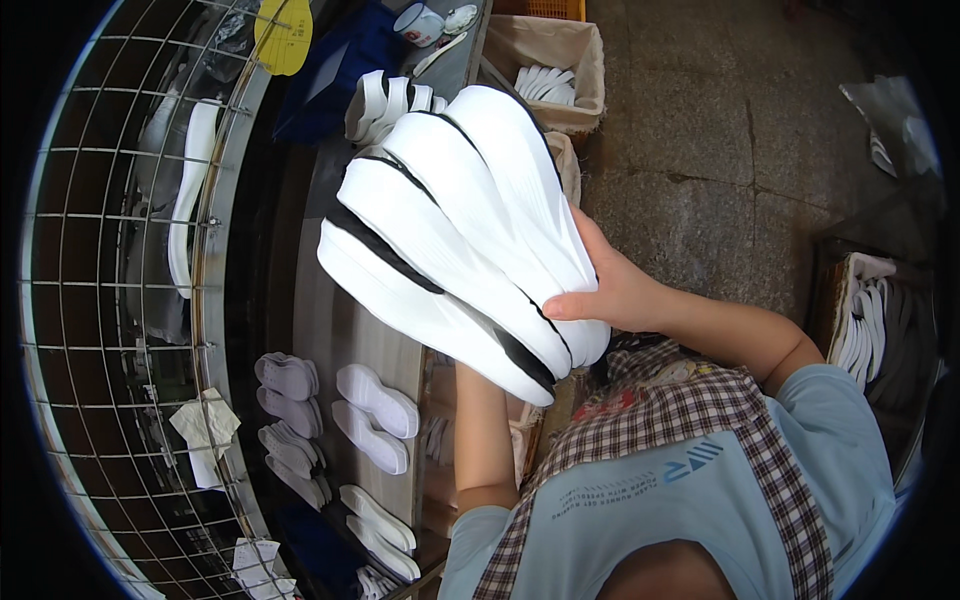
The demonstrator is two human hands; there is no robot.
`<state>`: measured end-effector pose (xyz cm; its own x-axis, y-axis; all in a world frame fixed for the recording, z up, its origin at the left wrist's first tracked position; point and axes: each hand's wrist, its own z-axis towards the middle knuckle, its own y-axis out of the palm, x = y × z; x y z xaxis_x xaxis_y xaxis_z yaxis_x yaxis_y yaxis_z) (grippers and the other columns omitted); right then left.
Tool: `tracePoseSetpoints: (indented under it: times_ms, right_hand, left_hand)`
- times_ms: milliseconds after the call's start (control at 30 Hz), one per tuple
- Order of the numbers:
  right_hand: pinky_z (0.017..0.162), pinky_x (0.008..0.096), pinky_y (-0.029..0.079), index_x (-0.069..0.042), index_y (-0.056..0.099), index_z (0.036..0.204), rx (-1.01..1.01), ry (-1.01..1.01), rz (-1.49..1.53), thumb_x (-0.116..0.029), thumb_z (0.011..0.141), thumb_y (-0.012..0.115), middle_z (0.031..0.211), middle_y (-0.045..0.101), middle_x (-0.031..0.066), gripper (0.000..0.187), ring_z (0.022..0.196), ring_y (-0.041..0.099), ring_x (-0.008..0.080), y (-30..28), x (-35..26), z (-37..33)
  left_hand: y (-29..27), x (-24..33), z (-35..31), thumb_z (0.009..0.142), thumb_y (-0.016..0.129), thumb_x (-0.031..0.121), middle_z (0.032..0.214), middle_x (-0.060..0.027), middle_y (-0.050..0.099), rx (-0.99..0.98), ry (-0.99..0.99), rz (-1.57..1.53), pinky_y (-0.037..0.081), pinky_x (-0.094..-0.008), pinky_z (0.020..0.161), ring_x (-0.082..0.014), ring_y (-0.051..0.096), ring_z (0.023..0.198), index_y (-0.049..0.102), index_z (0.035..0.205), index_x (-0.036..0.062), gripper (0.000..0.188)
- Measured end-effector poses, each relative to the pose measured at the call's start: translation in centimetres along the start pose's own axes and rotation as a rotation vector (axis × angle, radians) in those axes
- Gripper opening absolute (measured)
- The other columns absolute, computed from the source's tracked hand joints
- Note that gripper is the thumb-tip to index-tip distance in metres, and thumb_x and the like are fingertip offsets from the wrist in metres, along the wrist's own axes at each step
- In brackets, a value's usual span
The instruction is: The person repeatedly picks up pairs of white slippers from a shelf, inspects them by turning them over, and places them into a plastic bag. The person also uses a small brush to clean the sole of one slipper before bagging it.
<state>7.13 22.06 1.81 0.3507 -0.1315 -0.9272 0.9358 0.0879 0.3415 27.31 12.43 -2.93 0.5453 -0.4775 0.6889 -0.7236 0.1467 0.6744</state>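
A fanned stack of several white shoe soles point(450, 225) with black edges is held up in front of me, over the workbench point(375, 330). My right hand point(615, 285) is closed on the narrow right end of the stack, its thumb lying across the white side of one sole. My left forearm point(483, 430) reaches up beneath the stack. The soles hide my left hand, so its fingers cannot be seen. More white soles point(378, 395) lie in pairs on the bench below, beside greyish soles point(288, 390).
A wire mesh guard point(110, 270) runs along the left, with a white sole point(193, 200) behind it. Cloth-lined baskets of soles stand at the back point(590, 55) and far right point(840, 300). Near the bench's far end are a blue bin point(340, 75) and a mug point(418, 25).
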Motion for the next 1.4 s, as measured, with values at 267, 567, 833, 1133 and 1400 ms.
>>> tracePoseSetpoints:
  times_ms: [267,567,833,1133,1400]
  right_hand:
    - [0.109,0.0466,0.019,0.000,0.000,0.144,0.011,-0.052,-0.084,-0.042,0.070,0.073,0.144,0.014,0.0249,0.112,0.135,0.017,0.0369,0.0,0.3,-0.9]
    - [0.108,0.0482,0.020,-0.002,0.001,0.144,0.009,-0.047,-0.132,-0.045,0.069,0.072,0.143,0.014,0.0253,0.112,0.134,0.017,0.0381,-0.2,-0.4,-1.5]
    - [0.108,0.0485,0.021,-0.004,0.001,0.145,0.010,-0.067,-0.165,-0.043,0.071,0.072,0.143,0.014,0.0255,0.110,0.133,0.018,0.0395,-0.3,-0.6,-2.1]
    - [0.108,0.0477,0.020,-0.006,0.002,0.145,0.004,-0.026,-0.169,-0.039,0.070,0.073,0.143,0.014,0.0241,0.109,0.134,0.017,0.0382,-0.4,-0.1,-2.4]
    - [0.107,0.0472,0.023,-0.006,0.005,0.145,-0.002,-0.004,-0.216,-0.039,0.069,0.075,0.143,0.017,0.0240,0.109,0.133,0.021,0.0373,-0.3,-1.4,-2.2]
  left_hand:
    - [0.1,-0.7,0.0,0.093,0.048,0.027,0.127,-0.0119,0.046,-0.027,-0.014,-0.007,0.044,-0.0366,0.091,-0.0237,0.048,0.113,0.030,0.136,0.0034,0.052]
    - [0.3,-0.9,0.1,0.092,0.048,0.028,0.128,-0.0116,0.046,-0.043,-0.016,0.010,0.043,-0.0373,0.091,-0.0241,0.048,0.112,0.030,0.136,0.0041,0.053]
    - [0.6,-1.1,0.2,0.092,0.048,0.029,0.129,-0.0113,0.046,-0.051,-0.020,0.012,0.043,-0.0380,0.090,-0.0245,0.049,0.112,0.030,0.137,0.0048,0.054]
    - [0.6,-1.3,0.3,0.091,0.048,0.030,0.130,-0.0109,0.045,-0.054,-0.025,0.008,0.043,-0.0387,0.090,-0.0249,0.049,0.112,0.030,0.137,0.0055,0.055]
    - [0.3,-1.4,0.1,0.091,0.048,0.031,0.130,-0.0106,0.045,-0.058,-0.019,-0.005,0.042,-0.0394,0.089,-0.0253,0.049,0.111,0.030,0.137,0.0061,0.056]
